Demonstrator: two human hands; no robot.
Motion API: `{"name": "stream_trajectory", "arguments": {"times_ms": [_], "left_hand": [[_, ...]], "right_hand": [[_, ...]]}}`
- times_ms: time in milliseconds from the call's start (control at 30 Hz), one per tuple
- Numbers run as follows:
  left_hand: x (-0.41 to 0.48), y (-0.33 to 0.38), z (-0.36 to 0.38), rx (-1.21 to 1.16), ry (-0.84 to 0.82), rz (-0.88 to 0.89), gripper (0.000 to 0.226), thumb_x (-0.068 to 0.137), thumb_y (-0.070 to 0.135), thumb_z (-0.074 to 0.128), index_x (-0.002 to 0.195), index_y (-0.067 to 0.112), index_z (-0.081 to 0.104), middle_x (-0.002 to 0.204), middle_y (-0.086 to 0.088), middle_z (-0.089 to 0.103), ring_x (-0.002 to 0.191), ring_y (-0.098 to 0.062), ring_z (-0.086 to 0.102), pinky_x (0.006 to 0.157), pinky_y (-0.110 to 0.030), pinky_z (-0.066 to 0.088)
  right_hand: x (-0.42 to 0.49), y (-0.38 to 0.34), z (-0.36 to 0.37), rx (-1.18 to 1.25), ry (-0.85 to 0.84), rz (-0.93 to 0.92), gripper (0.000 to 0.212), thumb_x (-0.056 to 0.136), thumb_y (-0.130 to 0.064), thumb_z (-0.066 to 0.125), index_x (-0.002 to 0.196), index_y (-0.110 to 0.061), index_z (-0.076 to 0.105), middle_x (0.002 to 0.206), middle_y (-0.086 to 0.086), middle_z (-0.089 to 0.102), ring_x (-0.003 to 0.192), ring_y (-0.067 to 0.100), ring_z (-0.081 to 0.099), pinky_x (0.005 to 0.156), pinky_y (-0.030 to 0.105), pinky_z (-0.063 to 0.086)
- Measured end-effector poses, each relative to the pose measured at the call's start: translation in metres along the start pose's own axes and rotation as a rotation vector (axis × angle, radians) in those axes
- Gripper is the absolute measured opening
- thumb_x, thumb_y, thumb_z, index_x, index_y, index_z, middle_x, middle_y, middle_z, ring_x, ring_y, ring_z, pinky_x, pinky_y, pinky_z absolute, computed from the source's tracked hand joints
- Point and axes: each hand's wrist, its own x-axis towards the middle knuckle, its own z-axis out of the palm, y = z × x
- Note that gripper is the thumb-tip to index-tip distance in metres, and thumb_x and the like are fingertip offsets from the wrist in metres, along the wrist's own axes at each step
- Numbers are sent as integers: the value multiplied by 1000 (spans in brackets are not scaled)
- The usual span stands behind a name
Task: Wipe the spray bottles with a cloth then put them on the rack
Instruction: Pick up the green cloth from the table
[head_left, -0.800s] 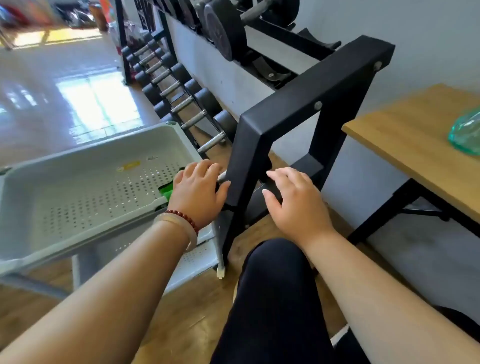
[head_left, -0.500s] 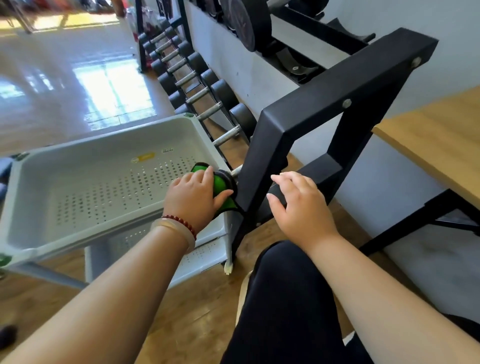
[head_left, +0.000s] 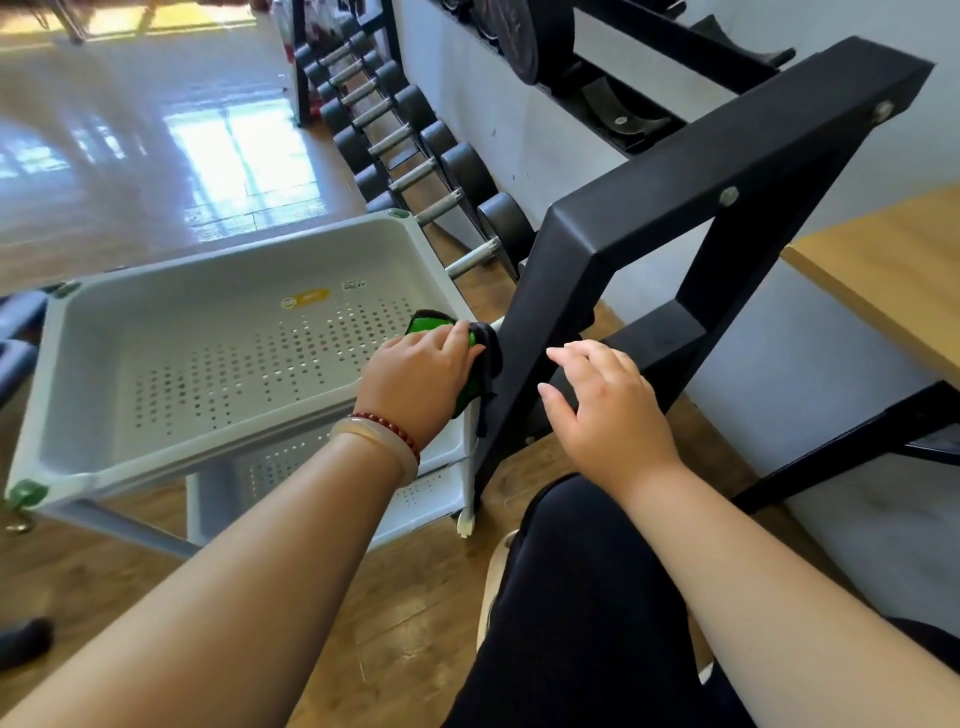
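Green cloth (head_left: 431, 323) is gripped in left hand (head_left: 415, 384), fingers curled round it, at right edge of rack (head_left: 156, 364). Right hand (head_left: 602, 410) is held beside, fingers relaxed, holding nothing. No spray bottle is seen; wiping and placing are judged not yet done.

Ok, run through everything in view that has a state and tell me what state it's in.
left hand: fingers curled, gripping the cloth.
right hand: open, fingers relaxed, holding nothing.
cloth: bunched up, at the rack's right edge.
rack: standing upright on the floor.
dumbbells: lying in a row along the wall.
black frame: standing upright beside the rack.
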Motion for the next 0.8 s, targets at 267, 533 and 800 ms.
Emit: {"name": "stream_trajectory", "arguments": {"times_ms": [267, 533, 800], "left_hand": [[25, 30, -5, -46, 106, 121, 42, 98, 28, 40, 107, 1, 72, 91, -10, 76, 78, -27, 74, 65, -36, 59], [51, 72, -8, -89, 146, 187, 43, 98, 27, 39, 110, 1, 71, 93, -12, 76, 78, -29, 75, 67, -37, 59], [83, 129, -18, -169, 210, 312, 44, 97, 28, 39, 109, 0, 71, 91, -10, 76, 76, -28, 74, 63, -34, 58]], "right_hand": [[-5, 15, -22, -24, 65, 32, 45, 94, -36, 46, 127, -10, 62, 126, 10, 62, 120, 30, 54, 95, 45, 46], [-23, 42, -57, -69, 160, 93, 47, 95, -36, 45, 126, -7, 62, 123, 12, 63, 115, 31, 56, 90, 43, 49], [-47, 70, -101, -148, 238, 176, 46, 95, -35, 47, 128, -7, 60, 127, 11, 61, 118, 29, 54, 94, 43, 48]]}}
